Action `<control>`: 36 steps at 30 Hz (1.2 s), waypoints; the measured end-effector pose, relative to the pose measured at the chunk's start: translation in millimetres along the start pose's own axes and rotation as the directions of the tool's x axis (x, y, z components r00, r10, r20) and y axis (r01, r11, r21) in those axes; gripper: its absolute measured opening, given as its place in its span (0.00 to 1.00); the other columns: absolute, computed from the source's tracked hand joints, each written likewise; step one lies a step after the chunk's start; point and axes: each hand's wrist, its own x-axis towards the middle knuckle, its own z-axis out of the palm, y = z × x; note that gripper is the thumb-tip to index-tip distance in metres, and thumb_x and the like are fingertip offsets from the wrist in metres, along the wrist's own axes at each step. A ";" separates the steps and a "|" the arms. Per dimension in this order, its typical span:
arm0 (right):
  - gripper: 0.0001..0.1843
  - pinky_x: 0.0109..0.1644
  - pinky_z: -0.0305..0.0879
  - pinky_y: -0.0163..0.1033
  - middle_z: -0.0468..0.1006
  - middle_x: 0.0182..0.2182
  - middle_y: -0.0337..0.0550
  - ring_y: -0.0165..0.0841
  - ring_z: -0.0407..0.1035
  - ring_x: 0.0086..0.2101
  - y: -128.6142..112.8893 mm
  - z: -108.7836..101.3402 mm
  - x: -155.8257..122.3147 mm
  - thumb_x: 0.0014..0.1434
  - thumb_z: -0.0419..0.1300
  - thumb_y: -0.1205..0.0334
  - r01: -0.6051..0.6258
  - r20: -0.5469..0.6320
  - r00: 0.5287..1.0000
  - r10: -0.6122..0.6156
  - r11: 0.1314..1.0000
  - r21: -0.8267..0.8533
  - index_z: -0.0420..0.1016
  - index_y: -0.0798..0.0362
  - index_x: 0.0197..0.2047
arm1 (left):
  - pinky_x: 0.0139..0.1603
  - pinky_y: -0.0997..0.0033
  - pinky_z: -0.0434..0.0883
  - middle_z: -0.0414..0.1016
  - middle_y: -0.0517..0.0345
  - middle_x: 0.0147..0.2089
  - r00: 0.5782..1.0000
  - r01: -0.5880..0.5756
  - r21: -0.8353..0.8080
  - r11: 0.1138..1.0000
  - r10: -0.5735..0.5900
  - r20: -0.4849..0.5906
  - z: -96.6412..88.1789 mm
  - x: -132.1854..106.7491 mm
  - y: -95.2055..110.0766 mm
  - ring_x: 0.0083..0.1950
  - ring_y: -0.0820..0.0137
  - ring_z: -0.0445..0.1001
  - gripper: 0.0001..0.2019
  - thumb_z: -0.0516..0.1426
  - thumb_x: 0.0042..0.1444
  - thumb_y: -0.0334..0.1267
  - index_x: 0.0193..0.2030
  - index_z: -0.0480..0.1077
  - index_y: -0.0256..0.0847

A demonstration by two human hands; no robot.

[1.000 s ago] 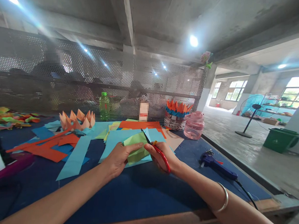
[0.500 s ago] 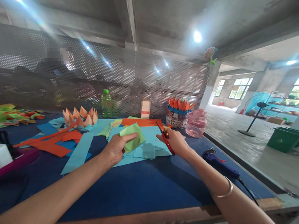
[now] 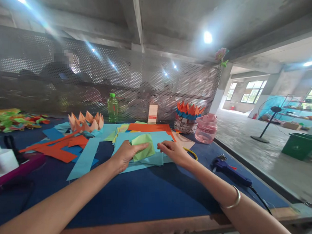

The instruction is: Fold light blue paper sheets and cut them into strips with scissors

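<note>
My left hand (image 3: 124, 155) pinches a folded light green paper (image 3: 145, 151) by its left edge, holding it over a stack of light blue sheets (image 3: 157, 137) on the dark blue table top (image 3: 138, 197). My right hand (image 3: 173, 152) rests just right of the green paper with its fingers stretched toward it and nothing in them. A thin yellow loop (image 3: 191, 153) lies on the table behind my right hand; the rest of that object is hidden.
A blue glue gun (image 3: 229, 168) with its cord lies at the right. A pink jar (image 3: 207, 128), a basket with an orange paper crown (image 3: 187, 120) and a green bottle (image 3: 112, 108) stand at the back. Orange scraps (image 3: 56, 153) and a white box (image 3: 3, 161) lie left. People sit behind the mesh screen (image 3: 170, 85).
My right hand held red scissors at the green paper, then carried them right; now they are out of the hand, which reaches back toward the paper. My left hand kept hold of the paper.
</note>
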 end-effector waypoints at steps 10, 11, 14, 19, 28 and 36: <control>0.15 0.28 0.54 0.32 0.70 0.21 0.37 0.27 0.60 0.24 4.8 22.8 -1.5 0.55 0.60 0.52 -0.004 -0.037 0.999 0.015 0.961 0.276 0.74 0.56 0.27 | 0.30 0.71 0.71 0.81 0.54 0.29 0.984 0.009 0.027 1.000 -0.013 0.177 -2.1 1.0 -4.4 0.28 0.68 0.76 0.17 0.71 0.36 0.44 0.32 0.79 0.36; 0.15 0.29 0.54 0.32 0.71 0.22 0.37 0.27 0.60 0.24 5.5 22.5 -1.3 0.55 0.60 0.52 -0.007 -0.037 0.999 0.018 0.958 0.286 0.74 0.56 0.27 | 0.28 0.72 0.70 0.81 0.54 0.28 0.985 0.020 0.025 0.999 -0.024 0.174 -2.2 0.6 -3.0 0.27 0.68 0.75 0.17 0.70 0.37 0.46 0.31 0.79 0.36; 0.14 0.29 0.56 0.33 0.74 0.23 0.38 0.27 0.62 0.24 6.8 22.5 -1.0 0.56 0.58 0.54 -0.011 -0.040 0.999 0.024 0.950 0.312 0.75 0.56 0.28 | 0.28 0.71 0.70 0.80 0.52 0.27 0.986 0.046 0.008 0.999 -0.047 0.160 -2.0 -1.0 1.6 0.27 0.67 0.75 0.18 0.69 0.39 0.48 0.30 0.78 0.34; 0.13 0.33 0.59 0.34 0.77 0.25 0.41 0.30 0.66 0.27 7.6 20.8 -1.1 0.56 0.55 0.57 -0.005 -0.068 0.997 0.026 0.955 0.297 0.75 0.57 0.29 | 0.33 0.69 0.73 0.80 0.51 0.29 0.987 0.042 -0.053 0.998 -0.034 0.156 -1.7 -0.4 4.0 0.29 0.66 0.77 0.17 0.68 0.43 0.48 0.32 0.77 0.34; 0.10 0.32 0.56 0.35 0.73 0.23 0.38 0.30 0.64 0.26 13.3 18.5 1.5 0.53 0.55 0.59 -0.019 -0.174 0.982 0.066 0.965 0.262 0.73 0.55 0.28 | 0.32 0.65 0.74 0.80 0.50 0.29 0.991 0.082 -0.089 0.993 -0.071 0.112 -4.7 3.9 4.6 0.29 0.64 0.77 0.12 0.59 0.55 0.44 0.33 0.75 0.35; 0.12 0.29 0.55 0.35 0.70 0.23 0.39 0.31 0.62 0.25 29.5 9.4 12.2 0.51 0.52 0.53 -0.085 -0.260 0.949 0.181 0.936 0.342 0.67 0.53 0.27 | 0.28 0.71 0.66 0.74 0.59 0.21 0.999 -0.013 0.062 0.998 0.015 -0.030 -24.0 24.0 0.4 0.25 0.67 0.73 0.09 0.67 0.39 0.38 0.24 0.72 0.38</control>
